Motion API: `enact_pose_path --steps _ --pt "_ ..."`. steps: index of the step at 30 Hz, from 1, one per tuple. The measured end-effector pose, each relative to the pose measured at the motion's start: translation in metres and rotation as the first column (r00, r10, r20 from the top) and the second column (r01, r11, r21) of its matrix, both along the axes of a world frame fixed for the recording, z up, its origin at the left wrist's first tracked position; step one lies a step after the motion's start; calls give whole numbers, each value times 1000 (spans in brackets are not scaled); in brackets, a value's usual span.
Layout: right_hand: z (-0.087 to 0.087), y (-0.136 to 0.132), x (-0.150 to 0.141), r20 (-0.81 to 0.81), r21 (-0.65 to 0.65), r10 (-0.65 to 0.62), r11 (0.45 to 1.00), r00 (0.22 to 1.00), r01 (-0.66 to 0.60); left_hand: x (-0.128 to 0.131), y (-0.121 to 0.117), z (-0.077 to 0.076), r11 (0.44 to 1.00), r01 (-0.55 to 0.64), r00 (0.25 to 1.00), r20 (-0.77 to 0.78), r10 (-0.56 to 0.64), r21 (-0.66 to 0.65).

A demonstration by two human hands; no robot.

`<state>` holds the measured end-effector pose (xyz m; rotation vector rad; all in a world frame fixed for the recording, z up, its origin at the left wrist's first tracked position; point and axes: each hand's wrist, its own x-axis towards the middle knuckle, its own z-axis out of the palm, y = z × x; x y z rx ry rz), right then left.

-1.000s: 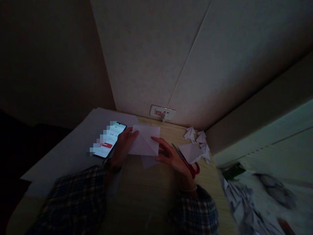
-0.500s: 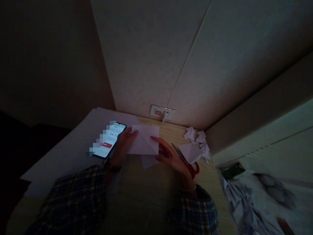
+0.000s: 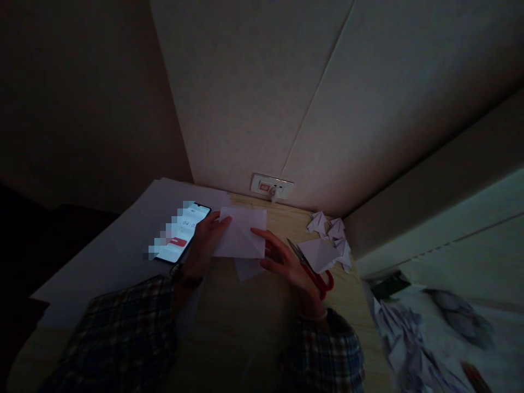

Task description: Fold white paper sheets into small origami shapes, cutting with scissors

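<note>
A white folded sheet of paper [image 3: 241,233] with a diagonal crease lies on the wooden table [image 3: 245,322], dimly lit. My left hand [image 3: 207,243] rests on its left edge, fingers stretched toward the top corner. My right hand [image 3: 286,261] lies at its right side, index finger pressing flat on the paper. A small paper scrap [image 3: 248,268] pokes out below the sheet. Both arms wear plaid sleeves.
A lit phone [image 3: 180,233] lies on large white sheets [image 3: 118,251] at the left. Red-handled scissors [image 3: 315,273] and several folded paper shapes [image 3: 329,240] sit to the right. A wall socket [image 3: 272,187] is at the back. More folded papers [image 3: 409,349] lie at the lower right.
Almost nothing differs; the view shifts slightly and both hands stay on the paper.
</note>
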<state>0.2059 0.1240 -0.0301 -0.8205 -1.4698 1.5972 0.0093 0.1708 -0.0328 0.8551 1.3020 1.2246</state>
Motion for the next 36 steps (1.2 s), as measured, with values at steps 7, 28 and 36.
enact_pose_path --steps 7,28,36 --pt "-1 0 1 26 42 -19 999 999 18 1 -1 5 1000 2 999 48 -2 1" --pt "-6 6 -3 183 412 -358 874 916 260 3 -3 8 950 305 951 -72 -300 73" --pt "-19 8 3 266 521 -475 803 839 289 3 0 -2 912 388 915 -181 -362 137"
